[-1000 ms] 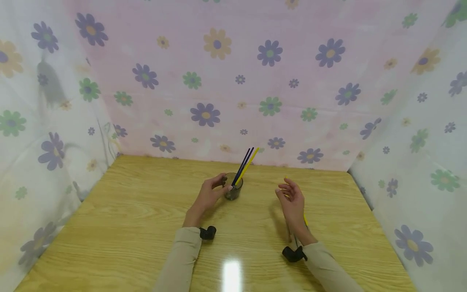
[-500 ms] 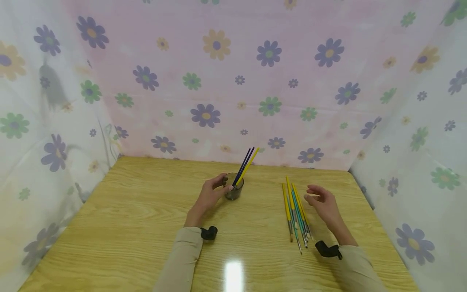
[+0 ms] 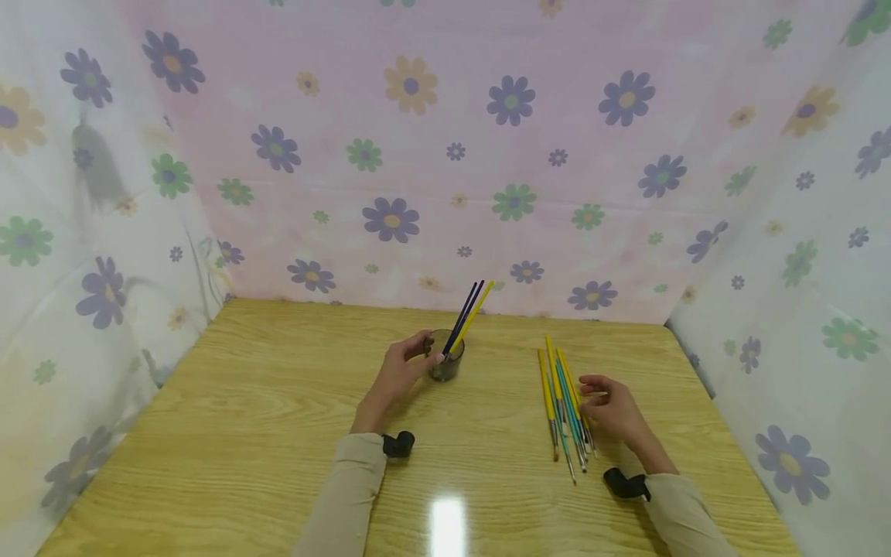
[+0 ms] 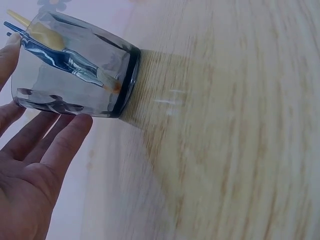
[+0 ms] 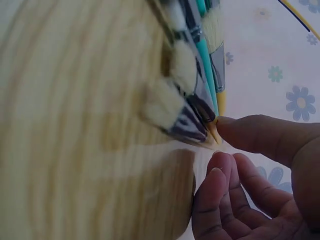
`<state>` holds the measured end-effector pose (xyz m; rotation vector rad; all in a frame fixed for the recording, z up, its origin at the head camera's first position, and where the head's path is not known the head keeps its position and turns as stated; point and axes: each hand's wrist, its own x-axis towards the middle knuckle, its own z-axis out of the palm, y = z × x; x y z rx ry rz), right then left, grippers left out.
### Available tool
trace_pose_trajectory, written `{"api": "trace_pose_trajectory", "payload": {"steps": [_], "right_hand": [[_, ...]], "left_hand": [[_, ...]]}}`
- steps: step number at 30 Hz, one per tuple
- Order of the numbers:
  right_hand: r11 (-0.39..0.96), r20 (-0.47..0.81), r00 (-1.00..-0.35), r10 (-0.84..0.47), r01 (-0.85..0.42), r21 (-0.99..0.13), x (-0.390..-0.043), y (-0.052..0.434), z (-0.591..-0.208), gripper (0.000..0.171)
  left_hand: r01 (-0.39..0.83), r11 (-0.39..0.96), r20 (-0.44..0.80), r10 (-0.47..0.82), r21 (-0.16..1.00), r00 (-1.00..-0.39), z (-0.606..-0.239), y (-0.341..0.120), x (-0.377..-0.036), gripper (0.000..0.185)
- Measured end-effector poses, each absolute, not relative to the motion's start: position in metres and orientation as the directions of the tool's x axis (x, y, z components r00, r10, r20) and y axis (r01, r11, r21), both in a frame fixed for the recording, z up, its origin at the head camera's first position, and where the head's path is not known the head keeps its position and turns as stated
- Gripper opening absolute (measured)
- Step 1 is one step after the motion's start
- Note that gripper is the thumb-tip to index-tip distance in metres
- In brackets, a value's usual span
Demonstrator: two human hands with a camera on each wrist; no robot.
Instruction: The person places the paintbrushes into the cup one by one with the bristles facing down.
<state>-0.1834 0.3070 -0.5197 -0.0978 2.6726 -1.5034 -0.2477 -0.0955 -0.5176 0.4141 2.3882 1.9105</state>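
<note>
While the left grip [image 3: 400, 373] holds the glass [image 3: 445, 373] on the counter [image 3: 278, 402], with three brushes [image 3: 475, 313] leaning in it, the right grip [image 3: 612, 406] is positioned at the loose brushes [image 3: 565, 393] right of the glass, thumb and fingertips parted; contact is unclear. The step in hand appears to be brush pickup. The next move likely calls for pinching the outermost brush [image 5: 185, 125] alone, leaving its neighbours undisturbed.
</note>
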Motion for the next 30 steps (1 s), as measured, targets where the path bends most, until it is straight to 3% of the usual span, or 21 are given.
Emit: {"api": "trace_pose_trajectory", "payload": {"steps": [25,30], "right_hand": [[0.609,-0.098,-0.995,0.003,0.08,-0.789,-0.183,0.313,-0.516,0.046],[0.653,-0.11,-0.994,0.0,0.084,-0.752,-0.183,0.313,-0.51,0.052]], "left_hand": [[0.17,0.199,0.12,0.242,0.965,-0.963,-0.516,-0.094,-0.248,0.064],[0.165,0.198,0.115,0.239,0.966,-0.964,-0.516,-0.094,-0.248,0.063]]}}
